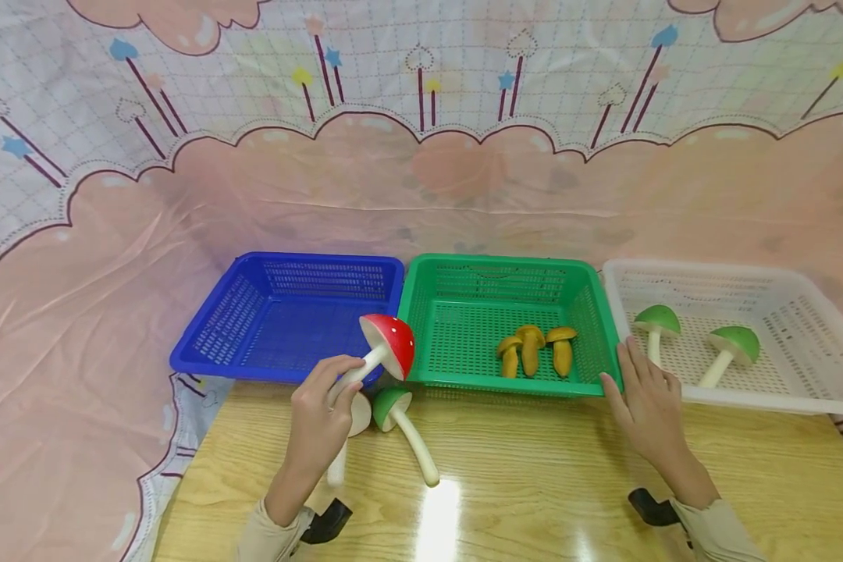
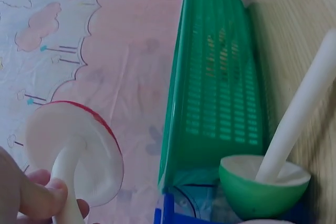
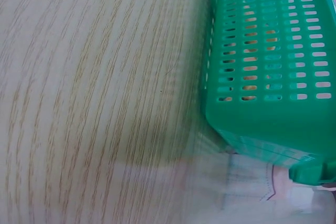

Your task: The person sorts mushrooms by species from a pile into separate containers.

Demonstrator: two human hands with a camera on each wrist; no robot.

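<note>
At lower centre of the head view, the left hand (image 1: 319,421) has its fingers curled round the white stem of the red mushroom (image 1: 391,343), holding the cap up over the near right corner of the blue basket (image 1: 214,332) — a good move would likely carry it clear of the rim and set it down low inside, not drop it. The right hand (image 1: 646,406) lies with fingers straight and relaxed against the near right corner of the green basket (image 1: 421,312) — holding nothing, well placed to steady it.
</note>
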